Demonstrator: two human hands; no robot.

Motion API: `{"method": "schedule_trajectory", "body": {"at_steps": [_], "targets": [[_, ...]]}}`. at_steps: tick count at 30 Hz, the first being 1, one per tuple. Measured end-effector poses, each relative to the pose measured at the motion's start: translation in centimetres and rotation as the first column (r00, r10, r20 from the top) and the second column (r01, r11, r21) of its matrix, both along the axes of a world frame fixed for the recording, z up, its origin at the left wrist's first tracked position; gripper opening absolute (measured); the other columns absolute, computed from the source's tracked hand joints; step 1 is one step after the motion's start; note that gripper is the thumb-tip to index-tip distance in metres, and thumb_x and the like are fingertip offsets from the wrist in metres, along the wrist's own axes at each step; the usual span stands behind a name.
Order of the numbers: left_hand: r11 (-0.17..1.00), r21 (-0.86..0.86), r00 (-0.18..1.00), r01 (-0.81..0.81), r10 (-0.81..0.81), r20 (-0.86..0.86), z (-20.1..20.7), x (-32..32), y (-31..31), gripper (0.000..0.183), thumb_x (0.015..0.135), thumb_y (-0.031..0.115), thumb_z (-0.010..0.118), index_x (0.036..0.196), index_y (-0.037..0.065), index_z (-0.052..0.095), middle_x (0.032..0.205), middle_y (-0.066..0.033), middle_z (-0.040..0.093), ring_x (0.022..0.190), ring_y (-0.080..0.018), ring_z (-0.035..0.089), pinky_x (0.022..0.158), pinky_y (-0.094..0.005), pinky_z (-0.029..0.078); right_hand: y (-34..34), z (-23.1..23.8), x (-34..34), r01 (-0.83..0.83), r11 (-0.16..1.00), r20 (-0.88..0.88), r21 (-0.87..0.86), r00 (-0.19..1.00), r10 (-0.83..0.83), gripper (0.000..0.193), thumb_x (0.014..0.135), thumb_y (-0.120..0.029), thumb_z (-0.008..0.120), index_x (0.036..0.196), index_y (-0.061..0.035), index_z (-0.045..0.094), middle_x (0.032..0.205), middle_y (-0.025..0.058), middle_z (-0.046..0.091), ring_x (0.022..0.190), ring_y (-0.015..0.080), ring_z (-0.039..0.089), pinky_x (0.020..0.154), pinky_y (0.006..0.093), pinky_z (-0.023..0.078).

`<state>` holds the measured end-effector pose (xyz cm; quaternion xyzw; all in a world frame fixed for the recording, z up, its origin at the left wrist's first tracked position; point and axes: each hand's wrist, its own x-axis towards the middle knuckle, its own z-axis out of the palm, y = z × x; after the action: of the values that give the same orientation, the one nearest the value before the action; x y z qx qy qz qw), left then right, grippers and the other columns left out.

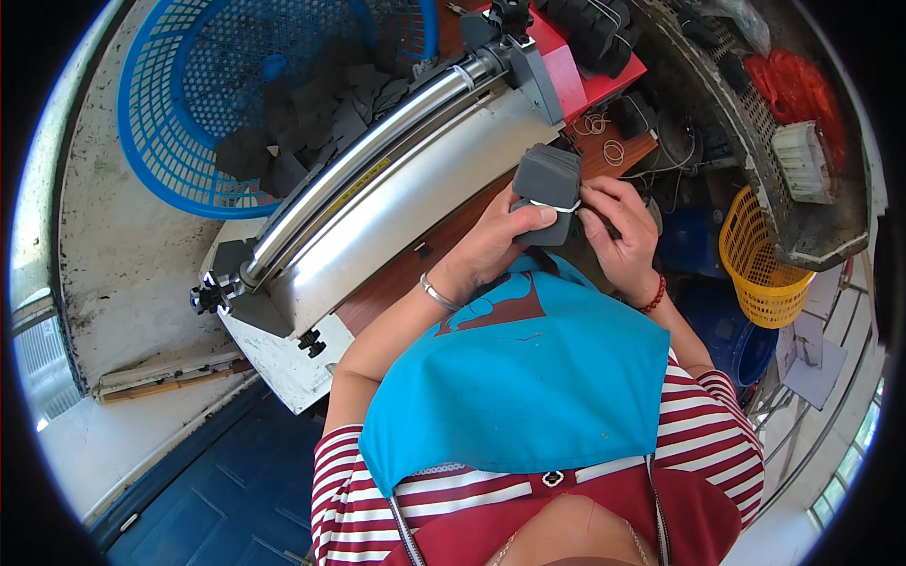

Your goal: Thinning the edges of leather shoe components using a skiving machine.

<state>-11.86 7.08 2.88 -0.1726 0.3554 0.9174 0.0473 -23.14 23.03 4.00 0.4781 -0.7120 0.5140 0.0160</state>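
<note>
A stack of dark grey flat pieces with rounded corners [547, 173] stands in front of my chest. Round its middle runs a thin white band [552, 205]. My left hand [493, 238] grips the stack from the left, its thumb pressed over the band. At the stack's right edge, the fingers of my right hand [620, 229] are closed in a pinch by the end of the band. What exactly those right fingertips hold is too small to make out. Both forearms rest close to my blue apron [528, 377].
A machine with a long metal roller [368, 165] and red end housing [566, 80] lies just ahead. Behind it, a blue basket [142, 141] holds loose dark grey pieces [311, 113]. To the right are a yellow basket [763, 274], a blue drum [722, 330] and bundled dark pieces [595, 33].
</note>
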Motion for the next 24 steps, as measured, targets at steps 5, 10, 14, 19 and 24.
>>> {"method": "schedule_trajectory", "body": {"at_steps": [5,10,14,19,24], "targets": [[0.995,-0.071,0.997,0.075,-0.076,-0.015,-0.1,0.4,-0.2,0.055,0.081,0.027,0.068,0.125,0.003,0.047,0.112,-0.0094,0.056,0.100,-0.0184,0.057,0.088,-0.0349,0.049,-0.4,1.1,0.0,-0.022,0.998,-0.206,0.052,0.978,0.032,0.018,0.077,0.004,0.069,0.095,0.0034,0.066,0.094,0.0133,0.064,0.082,0.0248,0.063,0.070,0.0304,0.050],[0.997,-0.008,0.997,0.077,-0.077,0.018,-0.1,0.7,-0.3,0.057,0.078,0.024,0.073,0.125,0.003,0.047,0.111,-0.0058,0.054,0.101,-0.0141,0.054,0.089,-0.0295,0.046,-1.0,1.2,-0.9,-0.055,0.995,-0.226,0.082,0.971,0.072,0.017,0.070,0.005,0.068,0.085,0.0003,0.062,0.089,0.0114,0.063,0.077,0.0240,0.063,0.066,0.0311,0.050],[0.999,0.032,0.999,0.044,-0.045,0.022,-0.7,1.0,-1.0,0.057,0.072,0.021,0.077,0.119,0.001,0.051,0.104,-0.0062,0.058,0.095,-0.0141,0.057,0.086,-0.0286,0.048,-0.6,1.0,-1.5,-0.271,0.963,0.190,-0.005,0.945,0.267,0.011,0.071,0.000,0.061,0.080,-0.0019,0.055,0.081,0.0069,0.059,0.071,0.0165,0.056,0.064,0.0281,0.045],[0.999,0.003,0.999,0.050,-0.050,-0.001,1.0,1.7,-1.2,0.058,0.068,0.020,0.078,0.116,0.001,0.054,0.104,-0.0065,0.059,0.093,-0.0144,0.058,0.086,-0.0283,0.048,1.3,2.0,-3.4,-0.507,0.838,0.764,-0.200,0.455,0.458,0.009,0.075,-0.005,0.060,0.077,-0.0037,0.052,0.074,0.0000,0.052,0.066,0.0076,0.044,0.059,0.0232,0.035],[0.885,-0.399,0.965,0.242,-0.261,0.008,1.7,1.8,-0.7,0.079,0.060,0.028,0.081,0.126,-0.003,0.050,0.111,-0.0096,0.059,0.102,-0.0175,0.057,0.093,-0.0297,0.043,0.2,4.4,-4.2,-0.555,0.828,0.577,0.081,0.704,0.415,0.019,0.084,-0.016,0.068,0.077,-0.0035,0.055,0.066,-0.0054,0.050,0.054,-0.0001,0.035,0.047,0.0187,0.026]]}}
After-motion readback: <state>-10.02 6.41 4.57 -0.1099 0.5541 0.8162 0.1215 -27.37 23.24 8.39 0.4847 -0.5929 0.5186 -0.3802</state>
